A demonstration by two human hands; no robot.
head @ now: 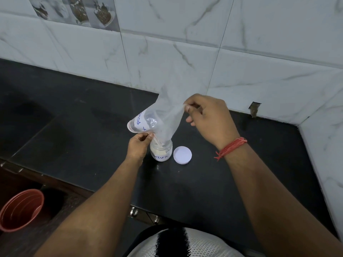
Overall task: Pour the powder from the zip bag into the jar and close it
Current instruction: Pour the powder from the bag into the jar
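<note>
one zip bag [163,115] is held upturned by two hands: its mouth is pinched by the left hand [138,147], its upper edge by the right hand [209,119]. one open jar [161,152] stands under the mouth, touching the left hand; one lid [182,155] lies beside it on the surface [83,136].

We see the jar [161,150] standing on the counter [74,127], with the lid [182,155] lying just to its right. The zip bag [163,115] hangs directly above the jar mouth. A bucket [21,208] sits below the counter, far left.
</note>
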